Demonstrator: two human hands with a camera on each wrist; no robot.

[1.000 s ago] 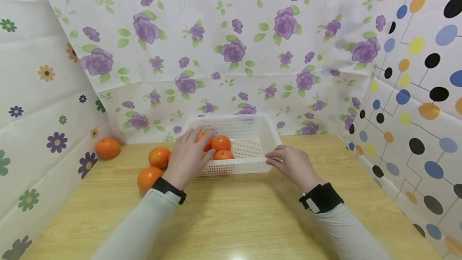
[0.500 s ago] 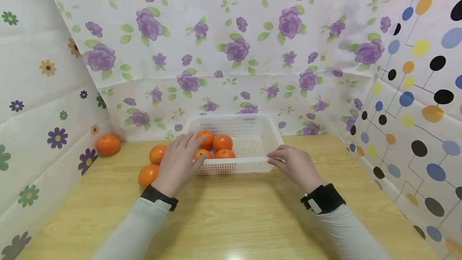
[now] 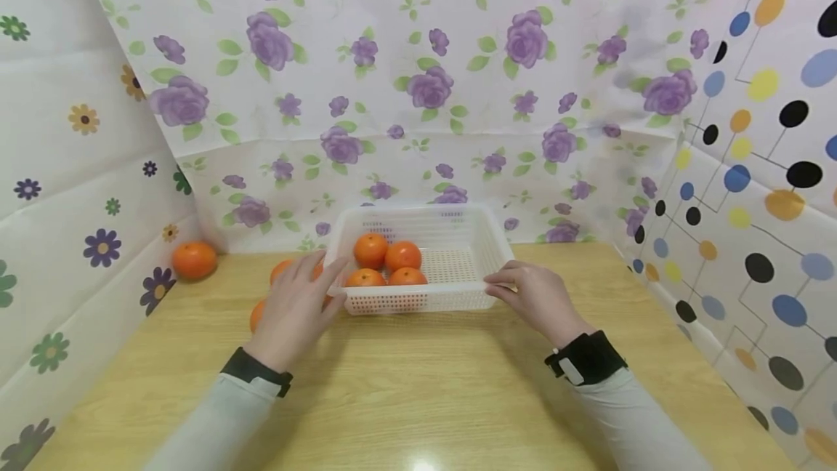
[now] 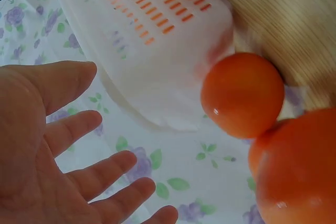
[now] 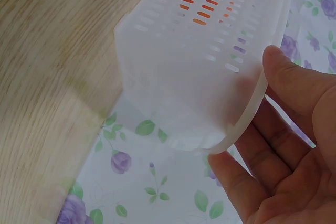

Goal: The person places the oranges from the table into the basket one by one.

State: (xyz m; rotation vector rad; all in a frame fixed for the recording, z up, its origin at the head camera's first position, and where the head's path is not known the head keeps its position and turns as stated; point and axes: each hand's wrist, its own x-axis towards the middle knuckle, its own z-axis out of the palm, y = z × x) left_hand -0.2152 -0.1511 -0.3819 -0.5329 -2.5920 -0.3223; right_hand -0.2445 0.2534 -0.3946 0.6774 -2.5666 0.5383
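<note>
A white perforated plastic basket [image 3: 458, 299] stands at the back of the table, with several oranges [image 3: 403, 257] grouped in its left half. At its near right corner my right hand [image 3: 538, 298] pinches the rim between thumb and fingers, as the right wrist view shows of the basket wall [image 5: 178, 72]. My left hand [image 3: 292, 315] hovers outside the near left corner, fingers spread and holding nothing. Beneath and behind it lie loose oranges [image 3: 258, 315], partly hidden by the hand. From the left wrist, one loose orange [image 4: 242, 95] appears right beside the basket's corner, with larger-looking ones nearer the camera.
Another orange [image 3: 194, 261] sits by itself at the table's far left edge, against the flowered cloth. Patterned cloth walls [image 3: 392, 93] enclose the wooden table [image 3: 418, 384] at the back and both sides; the basket's back side is close to the rear cloth.
My left hand has drawn back from over the oranges in the basket, moving left and toward me over the loose ones. The right hand keeps its hold on the rim.
</note>
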